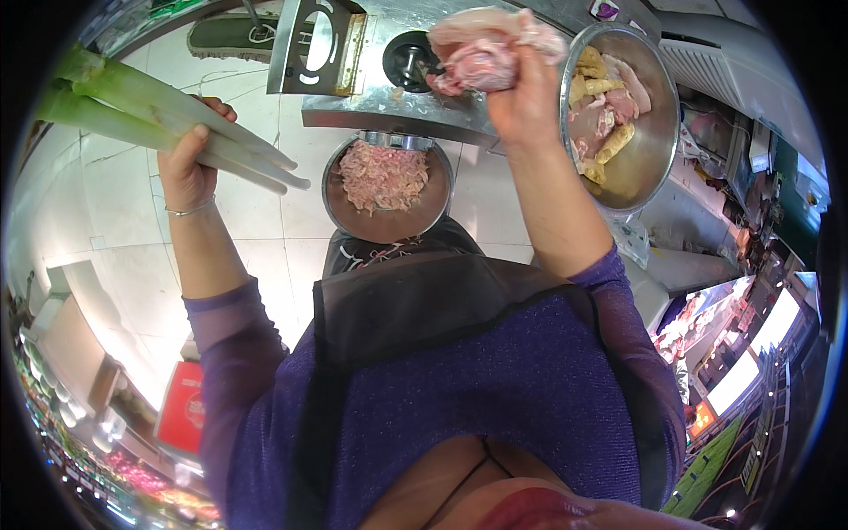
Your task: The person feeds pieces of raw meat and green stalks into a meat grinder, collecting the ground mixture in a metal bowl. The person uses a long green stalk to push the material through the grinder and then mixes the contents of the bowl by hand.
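My left hand (pixel 189 149) grips a few long green-and-white stalks (pixel 132 99) that look like leeks, their narrow pale ends pointing right. In my right hand (pixel 527 109) is a lump of raw pink meat (pixel 487 56), held up by the round black feed opening (pixel 407 61) of a metal meat grinder (pixel 397 109). Below the grinder's outlet ring (pixel 397 140), a steel bowl (pixel 391 228) holds minced meat (pixel 384 173). A larger steel bowl (pixel 636 179) to the right contains raw meat pieces (pixel 621 105) and yellowish knobbly pieces (pixel 615 144) resembling ginger.
A hinged metal guard (pixel 311 46) with curved slots stands left of the feed opening. Further left, a green shoe (pixel 225 38) shows near the white tiled floor (pixel 258 225). A red box (pixel 180 407) lies at lower left. A grey vented appliance (pixel 709 66) is at upper right.
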Demonstrator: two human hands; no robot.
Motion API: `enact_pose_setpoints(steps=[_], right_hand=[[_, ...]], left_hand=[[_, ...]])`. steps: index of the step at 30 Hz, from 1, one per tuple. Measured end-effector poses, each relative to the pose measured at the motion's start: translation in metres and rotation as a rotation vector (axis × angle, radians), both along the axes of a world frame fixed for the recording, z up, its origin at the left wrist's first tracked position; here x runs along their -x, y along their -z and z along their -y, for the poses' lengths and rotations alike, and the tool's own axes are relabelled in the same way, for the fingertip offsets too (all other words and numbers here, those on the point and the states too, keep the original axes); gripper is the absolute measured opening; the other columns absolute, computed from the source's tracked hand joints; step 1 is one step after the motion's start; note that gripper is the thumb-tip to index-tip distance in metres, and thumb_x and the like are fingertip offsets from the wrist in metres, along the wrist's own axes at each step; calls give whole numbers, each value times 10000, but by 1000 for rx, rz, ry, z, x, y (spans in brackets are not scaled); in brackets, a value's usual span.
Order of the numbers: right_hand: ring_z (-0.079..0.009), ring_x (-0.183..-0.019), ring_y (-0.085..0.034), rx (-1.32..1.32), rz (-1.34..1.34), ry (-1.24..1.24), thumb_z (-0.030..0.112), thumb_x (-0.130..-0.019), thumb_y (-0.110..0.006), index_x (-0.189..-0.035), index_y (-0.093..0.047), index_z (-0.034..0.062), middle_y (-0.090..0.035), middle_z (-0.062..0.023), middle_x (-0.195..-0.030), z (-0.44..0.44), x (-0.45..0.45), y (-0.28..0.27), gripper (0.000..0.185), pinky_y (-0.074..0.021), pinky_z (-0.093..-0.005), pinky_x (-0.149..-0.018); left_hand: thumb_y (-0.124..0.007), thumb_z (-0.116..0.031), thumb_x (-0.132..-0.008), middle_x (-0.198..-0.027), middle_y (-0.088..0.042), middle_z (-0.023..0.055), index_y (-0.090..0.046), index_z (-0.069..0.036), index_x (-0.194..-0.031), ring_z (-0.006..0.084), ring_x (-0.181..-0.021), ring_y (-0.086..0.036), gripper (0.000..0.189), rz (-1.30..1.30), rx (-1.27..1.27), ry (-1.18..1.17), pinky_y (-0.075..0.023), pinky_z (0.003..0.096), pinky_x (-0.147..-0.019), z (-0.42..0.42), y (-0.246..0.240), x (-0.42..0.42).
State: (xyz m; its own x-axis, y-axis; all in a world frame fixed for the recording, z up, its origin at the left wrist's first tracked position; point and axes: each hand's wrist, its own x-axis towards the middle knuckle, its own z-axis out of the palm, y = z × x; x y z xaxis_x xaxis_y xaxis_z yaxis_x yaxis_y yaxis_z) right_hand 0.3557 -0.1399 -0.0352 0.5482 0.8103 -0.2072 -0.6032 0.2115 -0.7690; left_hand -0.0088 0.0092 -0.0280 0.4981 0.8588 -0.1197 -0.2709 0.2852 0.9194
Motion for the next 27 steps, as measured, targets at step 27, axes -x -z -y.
enact_pose_setpoints(steps=[27], right_hand=[[-386, -1116, -567, 7, 152, 143, 39, -919, -413, -1170, -499, 14, -547, -110, -1156, 9, -1, -20, 266, -480, -507, -941]], left_hand=[[-699, -194, -778, -985, -574, 172, -517, 33, -1053, 287, -935, -547, 400, -43, -31, 9, -442, 418, -887, 0, 3, 6]])
